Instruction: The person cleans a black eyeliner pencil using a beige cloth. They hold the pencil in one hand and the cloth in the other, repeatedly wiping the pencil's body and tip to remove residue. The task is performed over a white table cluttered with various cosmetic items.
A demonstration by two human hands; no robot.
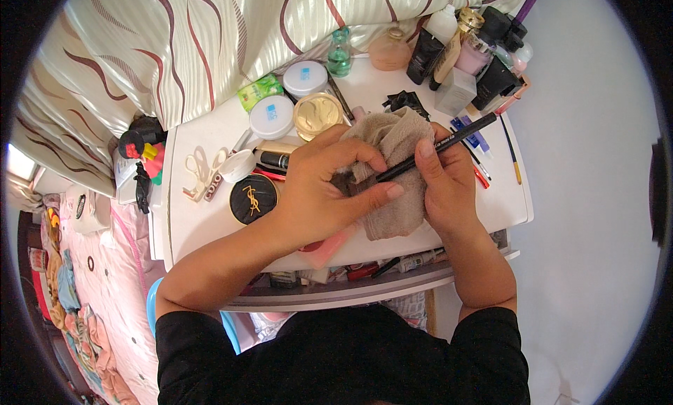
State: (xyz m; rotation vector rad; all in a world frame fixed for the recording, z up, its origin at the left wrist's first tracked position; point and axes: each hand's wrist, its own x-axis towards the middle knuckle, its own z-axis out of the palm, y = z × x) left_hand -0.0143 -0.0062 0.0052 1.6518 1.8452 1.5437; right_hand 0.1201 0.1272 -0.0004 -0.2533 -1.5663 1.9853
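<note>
My right hand (pixel 447 179) grips a slim black cosmetic pencil or pen (pixel 462 129) between thumb and fingers, along with part of a beige-brown cloth (pixel 402 210). The pencil slants down to the left across the cloth. My left hand (pixel 336 181) holds the cloth's other side, its thumb and forefinger around the pencil's lower end, where the cloth is bunched. Left of this hand lie a round black compact (pixel 253 199), a small white round jar (pixel 237 165) and a tube with a black label (pixel 273 158). What the left palm covers is hidden.
Round white tubs (pixel 271 117), a gold-lidded round case (pixel 317 115) and a green glass bottle (pixel 339 52) stand at the back. Bottles and tubes crowd the back right around a white box (pixel 455 92). Thin brushes (pixel 510 150) lie at right. An open drawer (pixel 357 289) holds cosmetics below.
</note>
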